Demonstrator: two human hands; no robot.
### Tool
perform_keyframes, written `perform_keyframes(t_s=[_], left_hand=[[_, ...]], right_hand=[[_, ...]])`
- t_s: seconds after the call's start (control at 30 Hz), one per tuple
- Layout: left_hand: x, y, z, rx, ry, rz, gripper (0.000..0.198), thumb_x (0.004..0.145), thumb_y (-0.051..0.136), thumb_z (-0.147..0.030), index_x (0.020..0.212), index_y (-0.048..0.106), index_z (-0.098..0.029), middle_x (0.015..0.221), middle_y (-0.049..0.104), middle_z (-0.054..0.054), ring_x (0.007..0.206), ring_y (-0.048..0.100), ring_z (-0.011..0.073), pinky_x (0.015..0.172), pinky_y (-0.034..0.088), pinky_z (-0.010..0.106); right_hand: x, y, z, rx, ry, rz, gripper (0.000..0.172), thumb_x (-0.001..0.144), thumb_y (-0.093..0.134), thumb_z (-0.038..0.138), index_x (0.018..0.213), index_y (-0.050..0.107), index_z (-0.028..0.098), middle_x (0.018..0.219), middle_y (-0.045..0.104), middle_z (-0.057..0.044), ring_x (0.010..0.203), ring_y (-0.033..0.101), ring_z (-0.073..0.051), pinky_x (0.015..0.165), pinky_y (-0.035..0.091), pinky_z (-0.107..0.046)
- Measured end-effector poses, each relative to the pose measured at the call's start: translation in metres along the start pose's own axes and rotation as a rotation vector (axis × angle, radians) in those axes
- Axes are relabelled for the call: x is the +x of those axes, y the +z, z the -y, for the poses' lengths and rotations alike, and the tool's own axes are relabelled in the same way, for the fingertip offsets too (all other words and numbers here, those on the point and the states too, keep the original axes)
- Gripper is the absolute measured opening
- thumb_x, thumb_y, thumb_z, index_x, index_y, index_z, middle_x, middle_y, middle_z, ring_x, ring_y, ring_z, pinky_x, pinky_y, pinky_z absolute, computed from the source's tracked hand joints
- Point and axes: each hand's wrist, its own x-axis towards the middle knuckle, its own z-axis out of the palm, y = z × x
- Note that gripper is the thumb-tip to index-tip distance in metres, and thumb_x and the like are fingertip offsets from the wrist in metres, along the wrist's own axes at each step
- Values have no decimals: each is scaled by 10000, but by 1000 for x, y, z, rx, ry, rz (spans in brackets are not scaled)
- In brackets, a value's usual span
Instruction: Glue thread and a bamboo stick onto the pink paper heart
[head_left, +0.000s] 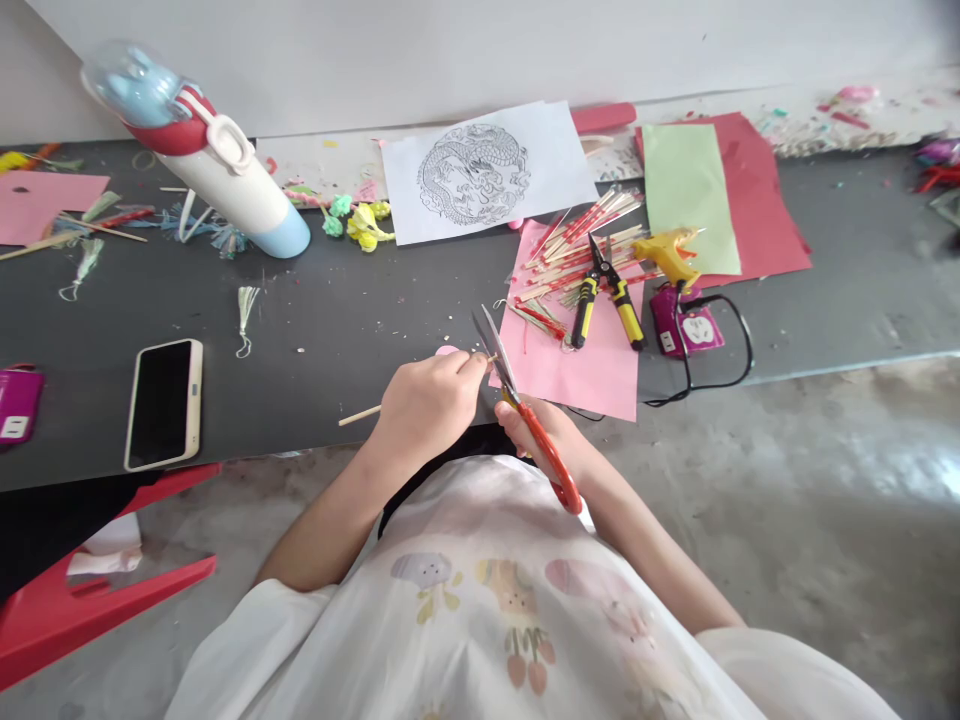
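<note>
My left hand (431, 405) is closed round a thin wooden stick (360, 415), one end of which sticks out to the left while the other tip shows past my fingers. Red-handled scissors (546, 450) are held in my right hand (544, 430), with their blades parted and pointing up and away from me. The stick's tip lies by the blades; whether they touch it cannot be made out. Just beyond the scissors lies a pink sheet (525, 345) bearing red and plain sticks (574, 250) and black-and-yellow pliers (606, 290) with spread handles.
A phone (163, 405) and an upright-looking bottle (225, 170) are at the left of the dark table (337, 320). Farther back is a dragon drawing (474, 175). On the right are a yellow glue gun (670, 255), a purple block (686, 320) with a black cable, and green paper (691, 195).
</note>
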Motion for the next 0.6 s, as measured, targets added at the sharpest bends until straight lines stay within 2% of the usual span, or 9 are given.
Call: perform_keyframes(t_s=[0.27,0.43,0.6], left_hand=[[3,-6,17,-106,-27,17,238,942,460,-206,908,695,-211,751,696,14,687,645,157,576,349,291],[2,-3,24,-183,-10,-34,230,933,477,-195,945,706,-199,814,728,18,719,665,154,597,393,271],[2,-3,23,-185,8,-100,215,928,497,-207,889,708,-192,726,701,10,642,648,149,556,386,270]], right_hand=[[5,0,13,-47,-33,-50,439,854,533,595,692,397,210,608,448,43,573,384,-108,561,304,-250],[7,1,16,-97,-45,-83,444,848,533,587,674,384,207,618,433,41,581,349,-104,555,296,-249],[4,4,14,-62,-63,-85,417,876,507,582,725,398,209,652,462,38,601,388,-114,582,336,-259]])
